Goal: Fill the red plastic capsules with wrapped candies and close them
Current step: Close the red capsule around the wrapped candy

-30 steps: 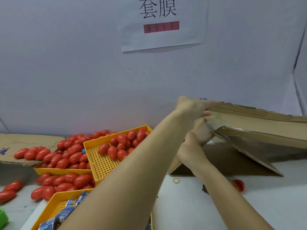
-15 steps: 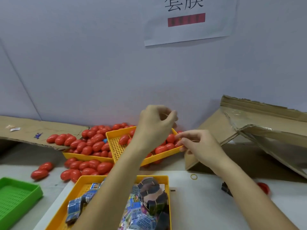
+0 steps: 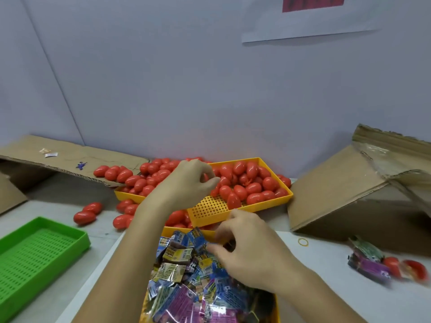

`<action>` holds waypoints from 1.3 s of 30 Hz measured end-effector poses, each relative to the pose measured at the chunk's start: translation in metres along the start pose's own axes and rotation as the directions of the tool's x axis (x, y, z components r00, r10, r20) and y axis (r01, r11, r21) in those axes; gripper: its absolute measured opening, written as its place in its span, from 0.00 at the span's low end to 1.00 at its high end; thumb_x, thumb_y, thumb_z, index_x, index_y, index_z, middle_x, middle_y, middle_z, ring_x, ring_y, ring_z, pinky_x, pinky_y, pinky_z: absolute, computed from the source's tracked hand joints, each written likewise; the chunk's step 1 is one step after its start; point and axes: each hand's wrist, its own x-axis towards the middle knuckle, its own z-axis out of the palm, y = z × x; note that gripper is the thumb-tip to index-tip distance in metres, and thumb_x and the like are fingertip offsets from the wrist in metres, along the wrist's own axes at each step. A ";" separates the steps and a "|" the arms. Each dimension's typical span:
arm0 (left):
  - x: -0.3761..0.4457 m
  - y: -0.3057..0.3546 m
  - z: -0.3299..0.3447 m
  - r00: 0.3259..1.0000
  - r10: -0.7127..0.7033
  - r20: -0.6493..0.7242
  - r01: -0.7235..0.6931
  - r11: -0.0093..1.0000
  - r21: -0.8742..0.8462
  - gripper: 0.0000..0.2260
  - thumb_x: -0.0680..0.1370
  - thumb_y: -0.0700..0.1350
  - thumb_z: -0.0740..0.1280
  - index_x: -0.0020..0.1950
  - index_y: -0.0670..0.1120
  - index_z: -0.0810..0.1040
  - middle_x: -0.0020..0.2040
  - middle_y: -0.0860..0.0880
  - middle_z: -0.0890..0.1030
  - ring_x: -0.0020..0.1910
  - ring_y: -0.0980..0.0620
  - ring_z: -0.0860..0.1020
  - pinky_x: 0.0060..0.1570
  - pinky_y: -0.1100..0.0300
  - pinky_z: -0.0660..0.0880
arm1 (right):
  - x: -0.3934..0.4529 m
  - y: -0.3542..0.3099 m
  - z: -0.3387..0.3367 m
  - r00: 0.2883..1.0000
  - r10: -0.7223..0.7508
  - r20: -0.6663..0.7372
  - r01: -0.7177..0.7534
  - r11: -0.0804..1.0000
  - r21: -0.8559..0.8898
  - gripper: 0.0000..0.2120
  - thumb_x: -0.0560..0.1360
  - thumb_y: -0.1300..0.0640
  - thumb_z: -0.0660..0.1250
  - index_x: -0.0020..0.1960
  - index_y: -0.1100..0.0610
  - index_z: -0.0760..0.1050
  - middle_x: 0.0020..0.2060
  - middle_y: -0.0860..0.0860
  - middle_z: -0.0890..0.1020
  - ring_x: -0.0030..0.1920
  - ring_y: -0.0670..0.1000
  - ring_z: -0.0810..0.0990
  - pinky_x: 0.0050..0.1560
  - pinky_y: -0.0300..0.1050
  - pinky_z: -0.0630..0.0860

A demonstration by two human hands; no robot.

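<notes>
Head view, one frame. White smooth tabletop [image 3: 326,287] against a pale matte wall.

Left hand [image 3: 186,185]: reaches over the near corner of the yellow perforated plastic tray [image 3: 210,209] that sits tilted on top of other trays. Fingers curled inward, thumb and fingertips drawn together at one of the glossy red egg-shaped plastic capsules [image 3: 242,180] heaped in that tray. Looks like a pinch on one capsule at the heap's left edge; contact partly hidden by the knuckles.

Right hand [image 3: 247,250]: lies over the pile of small wrapped candies [image 3: 177,271] in the nearest yellow plastic tray [image 3: 277,308]. Fingers bent, fingertips pressed together on a blue foil wrapper at the top of the pile. Motion blur at the tips; exact hold cannot be told with certainty.

Candies: flat, crinkled foil sachets, blue, yellow, purple, printed; they fill the near tray to above its rim.

Capsules: smooth, shiny, oval. More lie in a second yellow tray [image 3: 127,195] behind left, spill onto the flattened brown corrugated cardboard sheet [image 3: 70,157], and several lie loose on the table [image 3: 85,216].

Green slotted plastic tray [image 3: 35,252], rectangular, at left edge.

Right: brown cardboard box [image 3: 338,194] lying on its side, flaps with clear tape. Near it a thin yellow rubber band [image 3: 303,241], a few purple and green sachets [image 3: 368,264], and open red capsule halves [image 3: 410,269], blurred.

White paper sheet with a red bar [image 3: 312,17] on the wall.
</notes>
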 end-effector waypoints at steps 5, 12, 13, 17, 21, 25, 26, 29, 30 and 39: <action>0.002 0.012 0.011 0.998 0.057 -0.005 -0.058 0.997 -0.043 0.09 0.81 0.49 0.65 0.45 0.47 0.81 0.34 0.50 0.81 0.30 0.56 0.77 0.28 0.68 0.70 | 0.000 0.003 0.016 0.994 0.066 -0.082 -0.065 0.998 0.016 0.09 0.72 0.43 0.69 0.44 0.48 0.81 0.44 0.41 0.71 0.47 0.43 0.71 0.47 0.44 0.76; 0.006 0.024 0.019 0.988 0.056 -0.147 -0.082 0.981 -0.178 0.10 0.81 0.49 0.65 0.46 0.48 0.82 0.35 0.52 0.82 0.33 0.55 0.79 0.31 0.66 0.72 | 0.014 0.028 -0.023 0.945 0.292 -0.147 -0.169 0.820 0.547 0.08 0.76 0.54 0.69 0.40 0.50 0.85 0.35 0.42 0.85 0.39 0.41 0.82 0.40 0.36 0.78; 0.006 0.027 0.021 0.988 0.043 -0.146 -0.072 0.977 -0.199 0.10 0.81 0.49 0.64 0.46 0.48 0.82 0.36 0.53 0.83 0.35 0.56 0.80 0.32 0.67 0.73 | 0.015 0.035 -0.030 0.930 0.338 -0.146 -0.188 0.777 0.600 0.08 0.77 0.54 0.69 0.41 0.50 0.84 0.35 0.42 0.85 0.39 0.40 0.82 0.38 0.34 0.78; 0.009 0.038 0.031 0.998 -0.059 -0.033 0.044 0.933 -0.358 0.13 0.82 0.53 0.62 0.48 0.48 0.82 0.39 0.52 0.84 0.38 0.55 0.83 0.39 0.58 0.81 | 0.016 0.053 -0.050 0.868 0.475 -0.146 -0.242 0.660 0.711 0.10 0.77 0.54 0.69 0.38 0.50 0.83 0.33 0.43 0.85 0.37 0.41 0.82 0.35 0.33 0.76; 0.007 0.048 0.043 0.989 -0.053 0.140 0.120 0.838 -0.532 0.13 0.77 0.56 0.68 0.52 0.48 0.83 0.40 0.52 0.86 0.38 0.55 0.84 0.34 0.63 0.80 | 0.016 0.062 -0.060 0.845 0.519 -0.129 -0.263 0.613 0.745 0.08 0.77 0.51 0.69 0.44 0.52 0.84 0.41 0.52 0.86 0.42 0.49 0.82 0.43 0.48 0.77; 0.007 0.051 0.051 0.997 -0.047 0.065 0.075 0.822 -0.565 0.01 0.77 0.47 0.72 0.45 0.52 0.82 0.38 0.52 0.85 0.34 0.57 0.83 0.30 0.66 0.76 | 0.017 0.064 -0.059 0.854 0.505 -0.125 -0.255 0.615 0.746 0.06 0.76 0.51 0.69 0.46 0.51 0.84 0.39 0.46 0.86 0.43 0.45 0.82 0.37 0.41 0.72; 0.007 0.052 0.052 0.997 -0.056 0.046 0.072 0.819 -0.569 0.03 0.77 0.46 0.72 0.44 0.53 0.82 0.37 0.52 0.85 0.33 0.57 0.82 0.29 0.66 0.76 | 0.017 0.064 -0.059 0.858 0.500 -0.123 -0.253 0.618 0.744 0.06 0.76 0.51 0.69 0.46 0.51 0.84 0.38 0.45 0.86 0.41 0.43 0.82 0.37 0.40 0.72; 0.008 0.054 0.056 0.996 -0.090 -0.005 0.072 0.835 -0.546 0.04 0.77 0.44 0.71 0.44 0.51 0.81 0.38 0.51 0.85 0.33 0.57 0.81 0.29 0.66 0.77 | 0.017 0.064 -0.059 0.865 0.476 -0.158 -0.217 0.640 0.737 0.05 0.76 0.53 0.70 0.43 0.49 0.84 0.36 0.43 0.86 0.35 0.38 0.82 0.31 0.33 0.72; 0.009 0.054 0.057 0.995 -0.099 -0.031 0.069 0.854 -0.516 0.02 0.77 0.44 0.71 0.45 0.50 0.82 0.39 0.50 0.84 0.34 0.56 0.82 0.30 0.65 0.77 | 0.017 0.064 -0.059 0.867 0.465 -0.181 -0.193 0.648 0.737 0.05 0.76 0.55 0.70 0.42 0.48 0.83 0.36 0.43 0.86 0.35 0.38 0.82 0.29 0.30 0.72; 0.009 0.056 0.061 0.985 -0.089 -0.151 0.026 0.924 -0.382 0.05 0.77 0.46 0.70 0.48 0.44 0.82 0.42 0.49 0.83 0.41 0.52 0.82 0.34 0.61 0.80 | 0.016 0.064 -0.061 0.891 0.378 -0.250 -0.126 0.736 0.665 0.03 0.75 0.53 0.71 0.44 0.49 0.83 0.37 0.44 0.84 0.40 0.37 0.81 0.31 0.28 0.73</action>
